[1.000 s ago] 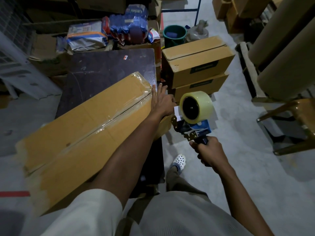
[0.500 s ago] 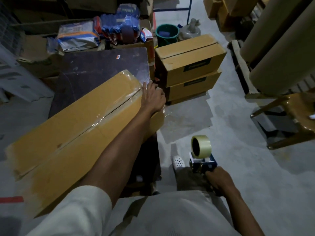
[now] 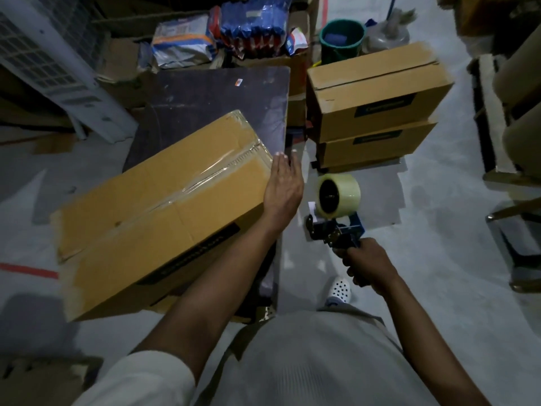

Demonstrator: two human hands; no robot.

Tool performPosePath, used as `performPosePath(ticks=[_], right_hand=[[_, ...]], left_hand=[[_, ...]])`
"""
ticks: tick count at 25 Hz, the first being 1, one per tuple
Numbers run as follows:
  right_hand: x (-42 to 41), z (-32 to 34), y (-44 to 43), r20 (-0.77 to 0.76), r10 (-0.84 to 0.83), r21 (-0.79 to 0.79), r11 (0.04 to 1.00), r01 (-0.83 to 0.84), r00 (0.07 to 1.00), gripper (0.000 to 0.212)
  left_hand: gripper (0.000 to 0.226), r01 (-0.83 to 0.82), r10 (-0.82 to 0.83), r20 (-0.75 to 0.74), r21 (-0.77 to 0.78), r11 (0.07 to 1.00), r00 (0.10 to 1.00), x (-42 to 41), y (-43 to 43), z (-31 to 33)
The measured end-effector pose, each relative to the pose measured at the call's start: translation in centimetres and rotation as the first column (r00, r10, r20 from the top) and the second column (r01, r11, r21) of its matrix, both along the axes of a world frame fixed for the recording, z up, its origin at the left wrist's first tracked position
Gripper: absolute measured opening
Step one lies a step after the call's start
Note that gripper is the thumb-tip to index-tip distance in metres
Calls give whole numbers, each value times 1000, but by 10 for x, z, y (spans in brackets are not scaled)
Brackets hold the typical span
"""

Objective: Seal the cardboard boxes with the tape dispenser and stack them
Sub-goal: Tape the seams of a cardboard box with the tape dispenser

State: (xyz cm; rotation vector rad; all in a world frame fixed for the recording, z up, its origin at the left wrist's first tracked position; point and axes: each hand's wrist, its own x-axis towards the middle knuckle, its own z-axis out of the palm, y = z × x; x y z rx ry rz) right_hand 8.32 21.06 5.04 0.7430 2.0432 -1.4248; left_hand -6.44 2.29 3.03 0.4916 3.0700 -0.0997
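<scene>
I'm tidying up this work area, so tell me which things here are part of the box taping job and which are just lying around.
In the job: taped box on the dark table, left hand flat against its end; tape dispenser, gripped by right hand; two stacked boxes.

Lying about: green bucket; blue packs; white bag.
</scene>
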Motion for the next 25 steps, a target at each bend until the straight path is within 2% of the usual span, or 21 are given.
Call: performPosePath(ticks=[2,3,4,5,6,7,8,9,11,14,15,16,17,18,20,21,22,25], right_hand=[[-12,7,-3,-66,13,2,1000,-13,998,18],[-18,9,-5,-109,11,16,1000,-10,994,20],[-22,9,-6,-158,14,27,1000,-10,987,22],[-25,9,-9,-207,24,34,999,-17,978,23],[-28,10,-11,-252,47,44,998,-37,967,24],[-28,11,-13,-291,76,63,996,-60,954,24],[-26,15,-15,-335,105,84,993,-81,936,22],[-26,19,-19,-379,125,99,991,-94,917,18],[-24,27,-31,-466,135,79,991,-111,875,12],[-26,30,-56,-528,196,11,974,-224,826,19],[-26,28,-65,-536,229,-8,961,-277,812,23],[-26,26,-78,-541,265,-25,944,-330,798,26],[-25,24,-89,-541,293,-38,928,-372,788,26],[-23,23,-101,-543,314,-45,915,-400,779,25],[-19,22,-126,-554,355,-44,891,-453,753,22],[-16,23,-139,-569,374,-48,874,-483,733,20],[-13,25,-150,-585,391,-47,859,-510,711,18],[-6,28,-177,-609,424,-39,828,-560,670,14]], left_hand=[[92,-70,70,5,70,995,998,-2,5,-3],[97,-74,79,-50,102,992,996,-4,6,-6],[91,-105,111,-16,223,969,994,-3,7,0],[75,-142,154,7,429,892,988,0,5,11],[57,-203,241,32,653,730,970,6,3,21],[46,-230,359,38,830,508,933,15,0,30],[42,-203,478,19,920,336,878,27,-6,40],[39,-164,579,-6,957,240,815,40,-12,47],[32,-119,723,-17,983,137,690,68,-31,50],[26,-108,882,125,991,-85,455,109,-88,36],[27,-128,923,149,986,-110,355,123,-114,33],[29,-182,961,134,979,-90,244,139,-142,32],[32,-273,981,99,961,-50,169,153,-168,32],[36,-391,987,45,920,18,153,163,-192,32],[43,-601,974,0,787,139,225,176,-231,37],[50,-668,967,40,730,145,254,182,-247,42],[61,-721,956,119,683,117,268,188,-262,45],[116,-823,882,369,567,37,294,215,-302,42]])
